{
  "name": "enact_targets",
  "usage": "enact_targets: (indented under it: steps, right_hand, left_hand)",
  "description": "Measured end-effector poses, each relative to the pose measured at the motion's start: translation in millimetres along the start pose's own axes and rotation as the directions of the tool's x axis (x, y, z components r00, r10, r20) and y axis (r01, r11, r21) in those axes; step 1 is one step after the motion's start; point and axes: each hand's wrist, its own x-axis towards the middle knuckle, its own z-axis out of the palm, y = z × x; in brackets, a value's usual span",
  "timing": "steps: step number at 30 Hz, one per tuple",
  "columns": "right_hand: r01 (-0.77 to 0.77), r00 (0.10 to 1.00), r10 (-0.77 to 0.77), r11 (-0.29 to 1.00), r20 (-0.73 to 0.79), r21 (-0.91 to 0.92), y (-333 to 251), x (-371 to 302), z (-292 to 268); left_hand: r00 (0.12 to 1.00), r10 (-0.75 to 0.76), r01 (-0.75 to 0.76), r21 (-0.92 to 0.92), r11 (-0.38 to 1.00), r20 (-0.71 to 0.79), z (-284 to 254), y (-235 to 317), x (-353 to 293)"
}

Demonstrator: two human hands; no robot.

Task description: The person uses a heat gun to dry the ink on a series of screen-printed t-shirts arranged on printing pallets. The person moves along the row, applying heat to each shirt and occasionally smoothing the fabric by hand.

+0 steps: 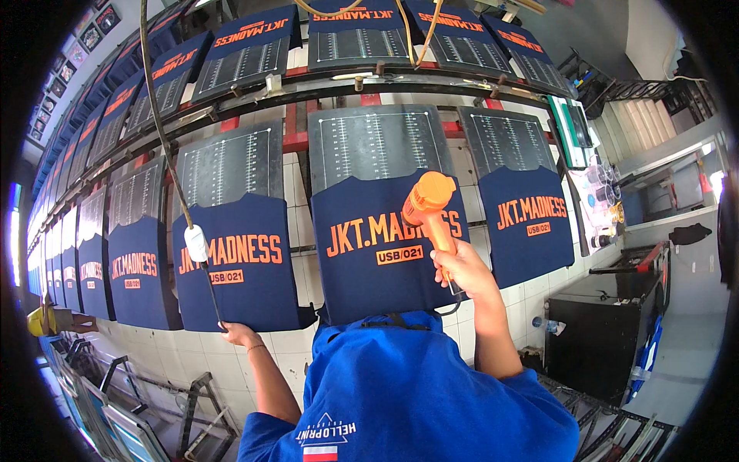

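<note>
My right hand (466, 269) is wrapped round the handle of an orange heat gun (429, 202). The heat gun is held over a navy T-shirt (369, 289) with orange lettering, and hides part of the print. This shirt lies stretched on a dark printing board (377, 142) with white ruler marks. Low on the left, my left hand (241, 335) has its fingers closed on a thin black cord (212, 296). That cord runs up to a white plug connector (197, 243) on a cable hanging from above. Behind the cord lies another navy T-shirt (254, 289), at whose lower edge my left hand is.
Boards with matching navy shirts stretch away in a long row to the left, and a second row (358, 48) stands beyond a metal rail (323, 91). At right are a black cabinet (596, 327) and several plastic cups (600, 181). Metal frames (192, 416) stand at lower left.
</note>
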Motion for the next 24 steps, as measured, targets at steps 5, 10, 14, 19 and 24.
enact_targets:
  steps: [5,10,14,19,24]
  right_hand:
    - [-0.085,0.996,0.084,0.996,0.039,0.015,-2,-15,-7]
    - [-0.060,0.998,0.060,0.998,0.024,-0.002,3,-27,-2]
    - [-0.090,0.995,0.090,0.996,0.036,0.011,8,-32,-5]
    - [-0.058,0.997,0.058,0.998,0.054,-0.011,9,-32,4]
    - [-0.061,0.993,0.062,0.998,0.102,-0.019,5,-26,15]
  left_hand:
    - [1.000,0.020,-0.020,0.038,0.999,0.002,-3,6,-5]
    - [1.000,0.003,-0.003,0.005,1.000,-0.020,-2,6,-5]
    - [0.999,0.036,-0.036,0.000,0.999,-0.009,-3,8,-7]
    - [1.000,0.007,-0.007,-0.028,1.000,0.016,-5,21,-20]
    - [0.999,0.019,-0.016,0.098,0.995,-0.028,-4,7,-4]
